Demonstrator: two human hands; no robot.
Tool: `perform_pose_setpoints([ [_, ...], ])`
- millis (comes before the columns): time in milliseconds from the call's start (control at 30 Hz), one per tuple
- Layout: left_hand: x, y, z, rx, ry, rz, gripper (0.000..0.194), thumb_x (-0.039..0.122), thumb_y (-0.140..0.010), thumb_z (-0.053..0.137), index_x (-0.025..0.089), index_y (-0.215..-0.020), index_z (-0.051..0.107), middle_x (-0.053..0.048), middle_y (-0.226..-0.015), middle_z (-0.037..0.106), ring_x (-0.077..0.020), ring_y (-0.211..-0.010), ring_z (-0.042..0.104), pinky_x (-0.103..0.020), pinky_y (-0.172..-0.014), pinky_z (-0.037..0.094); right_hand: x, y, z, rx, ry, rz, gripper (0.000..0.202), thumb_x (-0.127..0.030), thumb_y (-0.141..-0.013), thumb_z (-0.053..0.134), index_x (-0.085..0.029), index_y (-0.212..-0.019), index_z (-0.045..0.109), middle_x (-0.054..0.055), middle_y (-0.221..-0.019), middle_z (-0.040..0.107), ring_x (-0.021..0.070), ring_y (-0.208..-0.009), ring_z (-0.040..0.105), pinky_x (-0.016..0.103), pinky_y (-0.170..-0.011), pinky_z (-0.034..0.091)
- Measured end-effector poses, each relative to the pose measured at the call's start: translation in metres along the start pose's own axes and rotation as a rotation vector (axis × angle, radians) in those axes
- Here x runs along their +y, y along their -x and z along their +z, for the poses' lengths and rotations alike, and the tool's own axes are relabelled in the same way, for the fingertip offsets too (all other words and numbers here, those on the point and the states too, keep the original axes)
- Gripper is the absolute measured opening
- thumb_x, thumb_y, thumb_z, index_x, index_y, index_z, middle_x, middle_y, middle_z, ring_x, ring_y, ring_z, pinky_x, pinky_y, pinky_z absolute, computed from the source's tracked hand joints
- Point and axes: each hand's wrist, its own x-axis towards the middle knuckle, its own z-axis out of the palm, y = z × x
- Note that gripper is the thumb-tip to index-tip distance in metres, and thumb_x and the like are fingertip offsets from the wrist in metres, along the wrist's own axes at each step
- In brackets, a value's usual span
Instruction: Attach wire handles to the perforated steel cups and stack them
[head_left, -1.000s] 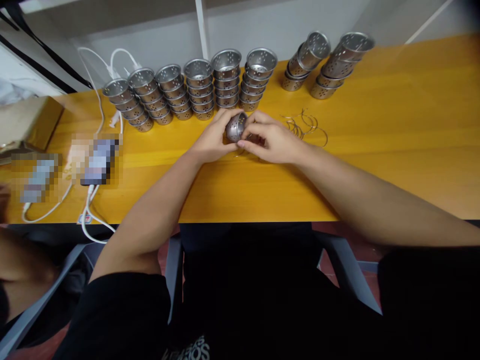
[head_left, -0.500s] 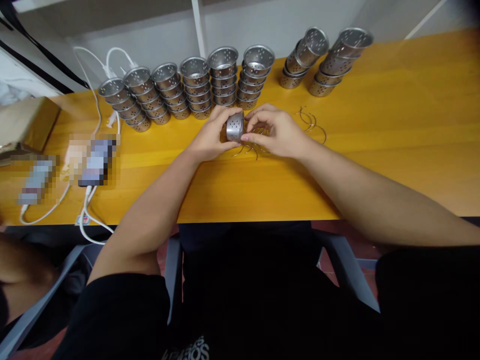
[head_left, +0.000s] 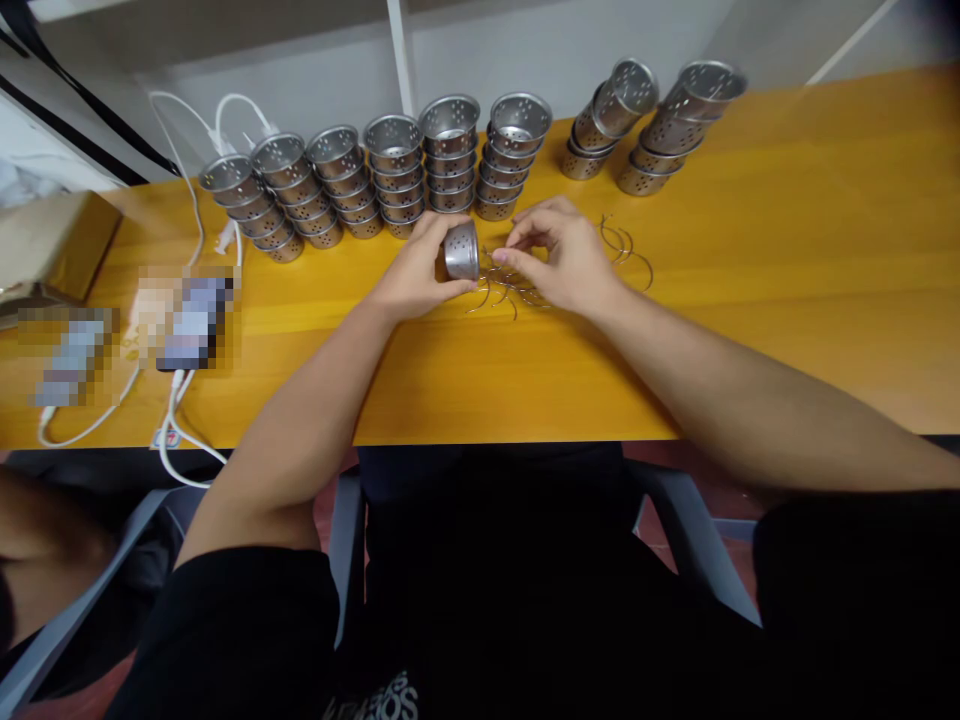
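Cup (head_left: pixel 462 252) in the left hand (head_left: pixel 417 272), perforated metal, tipped on its side, thumb and fingers clamped round it! Just beside it, apart from the cup, comes the right hand (head_left: pixel 568 258), thumb and fingertips curled near each other; whether they pinch a wire, I cannot tell. Under and beside that hand, a tangle of thin wires (head_left: pixel 519 287) sprawls across the tabletop (head_left: pixel 510 385), and just to the right, loose curved wires (head_left: pixel 631 242) lie apart. Behind the hands, what a line-up: six stacks of metal cups (head_left: pixel 397 178), side by side! Over to the right, two more stacks, one crooked stack (head_left: pixel 594 122) and one leaning stack (head_left: pixel 670 133). Out left, a phone (head_left: pixel 193 325) on a white cable (head_left: pixel 175 395), and beyond it, a cardboard box (head_left: pixel 64 245).
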Motion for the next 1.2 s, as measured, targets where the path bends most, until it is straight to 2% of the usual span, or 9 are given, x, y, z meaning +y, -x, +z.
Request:
perform_pose_setpoints([
  [200,-0.003,0.003,0.005,0.029,0.089,-0.054,0.109,0.096,-0.110,0.085,0.030,-0.188,0.050,-0.021,-0.188,0.068,-0.0461,-0.183,0.066,-0.063,-0.157,0.054,0.010,0.004,-0.015,-0.127,0.108,-0.059,0.056,-0.089,-0.106,0.104,-0.036,-0.113,0.089,0.015,-0.130,0.081,0.0513,-0.131,0.079,0.083,-0.124,0.068],
  [367,0.005,0.002,0.006,0.032,0.081,-0.015,0.101,0.102,-0.113,0.075,0.032,-0.184,0.060,-0.018,-0.187,0.071,-0.0475,-0.187,0.061,-0.065,-0.159,0.051,-0.020,0.004,-0.012,-0.116,0.075,-0.070,0.054,-0.077,-0.111,0.103,-0.037,-0.144,0.090,0.017,-0.156,0.080,0.0515,-0.141,0.078,0.077,-0.129,0.067],
  [433,0.002,0.000,0.007,0.028,0.081,0.035,0.101,0.103,-0.114,0.072,0.029,-0.182,0.064,-0.019,-0.188,0.070,-0.0489,-0.188,0.059,-0.064,-0.161,0.048,-0.031,0.003,-0.008,-0.135,0.034,-0.126,0.048,-0.077,-0.116,0.096,-0.036,-0.140,0.091,0.017,-0.162,0.079,0.0504,-0.143,0.079,0.073,-0.128,0.068],
  [600,-0.027,-0.006,0.018,0.014,0.165,0.103,0.115,0.103,-0.110,0.078,0.029,-0.194,0.051,-0.021,-0.199,0.061,-0.0503,-0.185,0.063,-0.067,-0.158,0.053,-0.023,-0.003,-0.017,-0.199,0.056,-0.215,0.047,-0.080,-0.127,0.079,-0.034,-0.127,0.090,0.012,-0.126,0.089,0.0418,-0.115,0.085,0.061,-0.109,0.072],
  [700,-0.041,-0.005,0.023,0.022,0.190,0.076,0.113,0.094,-0.111,0.083,0.030,-0.196,0.045,-0.023,-0.198,0.060,-0.0487,-0.172,0.073,-0.069,-0.151,0.059,-0.006,-0.011,-0.042,-0.159,0.245,-0.099,0.034,-0.065,-0.128,0.082,-0.032,-0.129,0.090,0.014,-0.124,0.089,0.0406,-0.111,0.082,0.057,-0.106,0.071],
  [767,-0.045,-0.003,0.024,0.031,0.171,0.069,0.105,0.087,-0.112,0.085,0.029,-0.193,0.050,-0.023,-0.196,0.061,-0.0474,-0.167,0.077,-0.069,-0.149,0.061,0.000,-0.018,-0.060,-0.147,0.427,0.055,0.020,-0.040,-0.130,0.081,-0.023,-0.137,0.090,0.022,-0.138,0.089,0.0392,-0.121,0.080,0.054,-0.116,0.066],
  [833,-0.044,-0.001,0.023,0.040,0.150,0.071,0.098,0.081,-0.112,0.086,0.028,-0.188,0.055,-0.023,-0.193,0.063,-0.0463,-0.165,0.078,-0.067,-0.147,0.063,0.000,-0.023,-0.073,-0.138,0.559,0.238,0.021,-0.021,-0.129,0.079,-0.012,-0.146,0.090,0.028,-0.147,0.087,0.0367,-0.129,0.079,0.050,-0.120,0.061],
  [933,-0.038,0.001,0.021,0.043,0.133,0.071,0.091,0.074,-0.112,0.086,0.026,-0.185,0.059,-0.023,-0.189,0.066,-0.0445,-0.163,0.079,-0.065,-0.145,0.065,-0.007,-0.029,-0.077,-0.126,0.644,0.424,0.029,-0.011,-0.133,0.076,-0.003,-0.159,0.087,0.032,-0.157,0.085,0.0331,-0.139,0.079,0.044,-0.120,0.056],
  [1200,-0.032,0.001,0.019,0.035,0.108,0.060,0.082,0.061,-0.113,0.085,0.025,-0.183,0.060,-0.024,-0.186,0.067,-0.0441,-0.162,0.079,-0.065,-0.143,0.066,-0.008,-0.035,-0.057,-0.148,0.641,0.402,0.033,-0.001,-0.135,0.069,-0.003,-0.162,0.088,0.030,-0.170,0.079,0.0294,-0.156,0.072,0.040,-0.128,0.052],
])
